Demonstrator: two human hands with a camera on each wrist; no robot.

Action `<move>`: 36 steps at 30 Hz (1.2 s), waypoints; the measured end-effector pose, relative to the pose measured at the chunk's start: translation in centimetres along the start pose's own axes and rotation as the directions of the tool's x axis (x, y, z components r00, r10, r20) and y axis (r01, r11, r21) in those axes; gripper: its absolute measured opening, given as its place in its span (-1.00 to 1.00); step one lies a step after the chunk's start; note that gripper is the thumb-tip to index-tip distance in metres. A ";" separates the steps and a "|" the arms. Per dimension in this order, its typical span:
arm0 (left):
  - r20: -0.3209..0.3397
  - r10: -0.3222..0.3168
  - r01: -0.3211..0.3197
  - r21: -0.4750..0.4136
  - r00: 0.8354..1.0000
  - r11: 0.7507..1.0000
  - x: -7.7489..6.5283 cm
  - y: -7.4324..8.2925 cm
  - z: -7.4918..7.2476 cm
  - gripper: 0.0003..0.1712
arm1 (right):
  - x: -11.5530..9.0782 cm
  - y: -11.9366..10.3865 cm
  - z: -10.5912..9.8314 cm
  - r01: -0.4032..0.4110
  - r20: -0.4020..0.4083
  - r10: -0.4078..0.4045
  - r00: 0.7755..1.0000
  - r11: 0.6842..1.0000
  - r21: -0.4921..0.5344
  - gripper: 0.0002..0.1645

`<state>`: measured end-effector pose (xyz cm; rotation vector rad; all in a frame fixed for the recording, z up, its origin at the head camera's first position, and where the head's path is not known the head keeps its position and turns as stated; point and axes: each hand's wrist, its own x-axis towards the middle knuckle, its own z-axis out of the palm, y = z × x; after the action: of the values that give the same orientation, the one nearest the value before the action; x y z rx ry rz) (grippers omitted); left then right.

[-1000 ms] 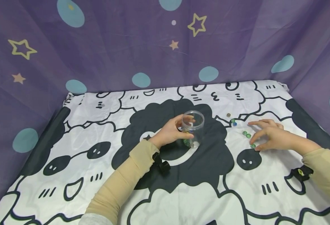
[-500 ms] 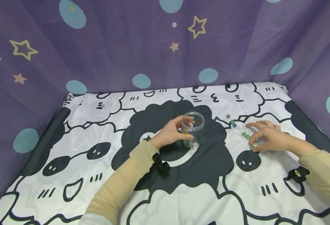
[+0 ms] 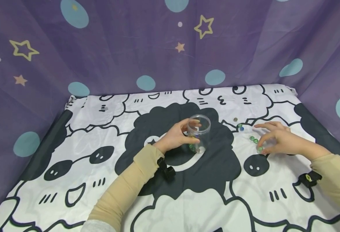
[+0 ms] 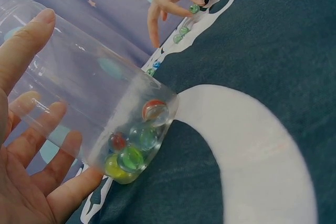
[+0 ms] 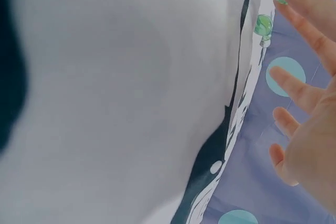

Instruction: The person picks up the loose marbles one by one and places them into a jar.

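Note:
My left hand [image 3: 176,137] holds a clear plastic jar [image 3: 202,137] upright on the dark patch of the cloth, thumb and fingers curled round its side. Several glass marbles [image 4: 130,157], green, yellow and red-streaked, lie at the bottom of the jar in the left wrist view. Over on the right, my right hand [image 3: 283,141] pinches a green marble [image 4: 195,9] between thumb and index finger, its other fingers spread. Two more green marbles [image 3: 254,139] lie just left of its fingertips. Beyond them rest a green-and-blue pair of marbles [image 3: 240,127] and a brownish marble [image 3: 235,119].
A white cloth [image 3: 204,206] with black cartoon drawings covers the table. Behind it and at both sides hangs a purple curtain [image 3: 115,48] with stars and blue dots. Black wrist cameras sit on the left sleeve [image 3: 146,161] and the right sleeve [image 3: 332,170].
The right hand's thumb and index finger have closed on the green marble, which has risen slightly. The left hand and the jar stay in place.

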<state>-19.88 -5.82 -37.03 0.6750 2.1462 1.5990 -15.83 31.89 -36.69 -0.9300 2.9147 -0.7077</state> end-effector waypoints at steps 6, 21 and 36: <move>-0.002 0.006 -0.006 0.003 1.000 1.000 0.1 0.1 0.0 -0.25 | 0.1 0.1 -0.2 0.022 -0.027 -0.022 0.999 1.000 0.005 -0.67; -0.002 0.000 0.000 -0.002 1.000 1.000 0.1 0.1 0.0 -0.25 | 0.9 -0.5 -0.4 0.070 -0.116 -0.064 0.991 0.996 0.046 -0.67; -0.001 -0.002 0.002 0.002 1.000 1.000 0.0 0.0 0.0 -0.26 | 2.8 -2.1 -0.2 0.074 -0.228 -0.055 0.972 0.995 0.072 -0.65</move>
<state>-19.88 -5.79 -37.04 0.6721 2.1489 1.5973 -16.96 28.89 -35.25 -1.0024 3.0313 -0.9899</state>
